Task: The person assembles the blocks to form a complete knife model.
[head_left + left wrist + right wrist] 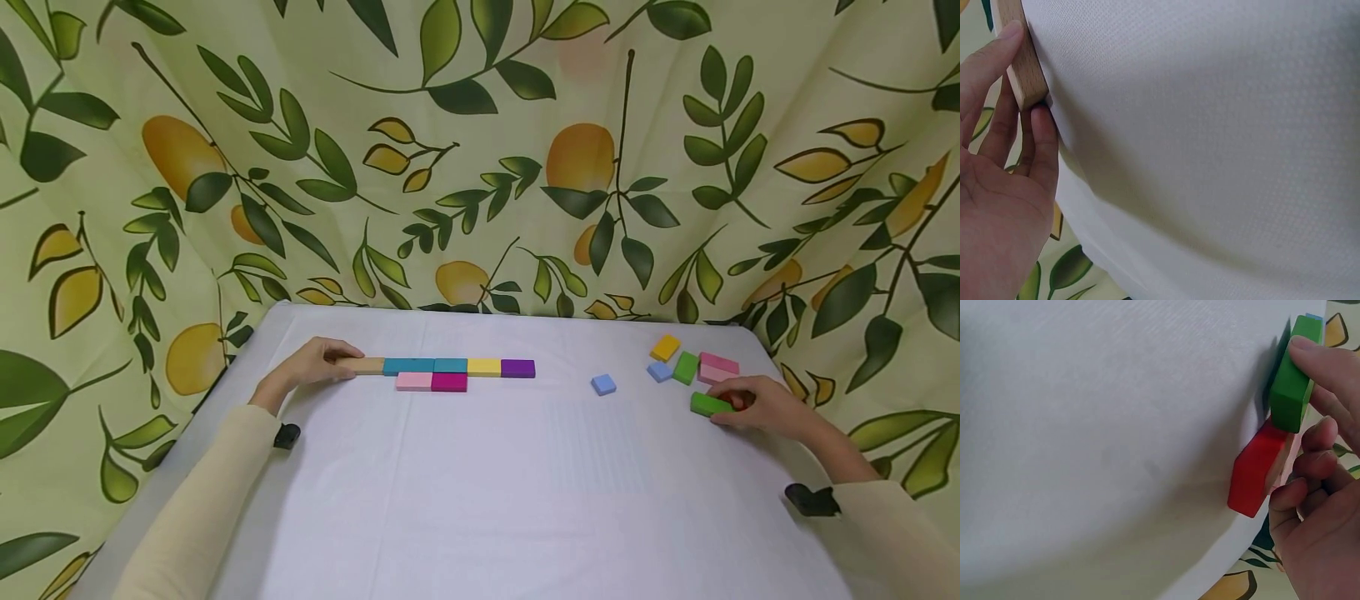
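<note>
My left hand [318,364] holds the end of a bare wooden block [363,366], thumb along one side and fingers at its end. That block forms the left end of a row with teal blocks [408,367], a yellow block [483,367] and a purple block [518,368]. Below the row, touching it, lie a light pink block [414,382] and a magenta block [449,382]. At the right, my right hand [765,404] pinches a green block [1294,375] between thumb and fingers. A red block [1254,469] lies just under it, partly hidden by the hand in the head view.
Beyond the right hand lie pink blocks [717,367], another green block [685,367], a blue block [660,372] and an orange-yellow block [665,347]. A separate blue block [603,384] sits nearer the row. A leaf-patterned curtain [495,208] hangs behind the white-covered table [480,500].
</note>
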A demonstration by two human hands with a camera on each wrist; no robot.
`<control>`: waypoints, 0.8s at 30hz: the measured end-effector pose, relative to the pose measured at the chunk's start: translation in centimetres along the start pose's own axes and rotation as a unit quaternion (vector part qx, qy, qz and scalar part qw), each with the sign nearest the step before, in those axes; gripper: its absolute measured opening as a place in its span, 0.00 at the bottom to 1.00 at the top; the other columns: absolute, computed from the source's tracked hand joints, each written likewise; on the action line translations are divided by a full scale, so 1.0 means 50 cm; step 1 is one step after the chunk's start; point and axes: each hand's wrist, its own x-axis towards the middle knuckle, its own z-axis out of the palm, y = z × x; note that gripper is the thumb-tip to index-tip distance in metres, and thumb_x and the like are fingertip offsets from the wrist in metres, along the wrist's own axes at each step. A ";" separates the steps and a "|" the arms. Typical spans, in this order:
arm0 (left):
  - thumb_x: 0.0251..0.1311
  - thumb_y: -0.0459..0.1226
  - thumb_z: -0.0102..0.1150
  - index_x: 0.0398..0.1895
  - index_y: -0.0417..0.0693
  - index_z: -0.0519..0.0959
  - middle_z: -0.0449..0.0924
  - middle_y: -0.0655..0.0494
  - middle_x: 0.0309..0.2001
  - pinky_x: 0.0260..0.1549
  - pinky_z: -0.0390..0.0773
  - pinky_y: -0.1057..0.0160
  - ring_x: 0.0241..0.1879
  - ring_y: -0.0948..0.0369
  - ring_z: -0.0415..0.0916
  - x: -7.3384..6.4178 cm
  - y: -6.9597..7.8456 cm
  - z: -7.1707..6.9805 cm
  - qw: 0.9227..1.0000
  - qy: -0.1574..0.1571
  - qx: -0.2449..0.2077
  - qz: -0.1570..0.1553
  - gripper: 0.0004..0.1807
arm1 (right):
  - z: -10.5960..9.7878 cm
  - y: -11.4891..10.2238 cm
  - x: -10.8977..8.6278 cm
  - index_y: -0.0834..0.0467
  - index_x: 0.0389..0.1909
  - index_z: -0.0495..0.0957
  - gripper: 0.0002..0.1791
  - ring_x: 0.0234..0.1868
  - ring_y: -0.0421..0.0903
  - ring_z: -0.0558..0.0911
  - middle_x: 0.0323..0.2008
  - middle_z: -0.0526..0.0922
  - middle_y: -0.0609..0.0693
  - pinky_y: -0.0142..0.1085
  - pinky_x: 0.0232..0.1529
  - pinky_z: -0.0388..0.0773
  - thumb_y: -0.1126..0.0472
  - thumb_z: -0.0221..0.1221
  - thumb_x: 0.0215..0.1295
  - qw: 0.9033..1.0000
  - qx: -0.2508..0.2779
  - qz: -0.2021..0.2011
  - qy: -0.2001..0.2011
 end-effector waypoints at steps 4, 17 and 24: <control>0.60 0.30 0.72 0.52 0.35 0.84 0.83 0.41 0.51 0.49 0.73 0.54 0.46 0.50 0.76 0.002 -0.004 0.001 1.000 0.002 0.007 -0.005 0.17 | -0.002 -0.002 0.002 0.65 0.45 0.85 0.18 0.32 0.42 0.66 0.28 0.69 0.47 0.34 0.25 0.64 0.66 0.76 0.54 1.000 0.008 -0.019 0.006; 0.60 0.30 0.72 0.52 0.36 0.84 0.83 0.42 0.51 0.50 0.73 0.53 0.46 0.51 0.75 0.003 -0.009 0.001 1.000 0.000 0.008 -0.003 0.17 | 0.007 -0.025 0.020 0.67 0.48 0.83 0.17 0.23 0.41 0.68 0.23 0.69 0.43 0.34 0.20 0.64 0.67 0.73 0.58 0.998 0.058 -0.031 0.005; 0.60 0.29 0.71 0.53 0.33 0.83 0.82 0.39 0.52 0.51 0.72 0.49 0.47 0.47 0.76 0.001 -0.002 0.000 1.000 -0.003 -0.001 0.003 0.18 | 0.022 -0.029 0.037 0.63 0.45 0.84 0.15 0.24 0.40 0.68 0.23 0.70 0.41 0.34 0.21 0.64 0.69 0.74 0.56 0.995 0.055 -0.071 0.030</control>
